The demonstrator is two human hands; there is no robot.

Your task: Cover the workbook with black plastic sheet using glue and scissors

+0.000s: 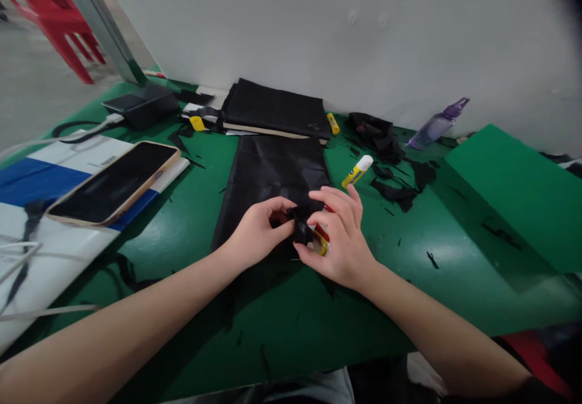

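My left hand pinches the edge of a small crumpled black piece, thin like paper or cloth. From the other side my right hand curls its fingers around the same piece, thumb at the lower edge. A red and yellow object shows partly behind the right fingers; its kind is hidden. Both hands are over a flat black sheet or covered board lying on the green table. To the right of that sheet stands a yellow glue stick with a white end.
At the back lies a black-covered book, with a yellow cap beside it. Black scraps and a purple spray bottle are right of it. A phone, a black box and cables occupy the left; a green board, the right.
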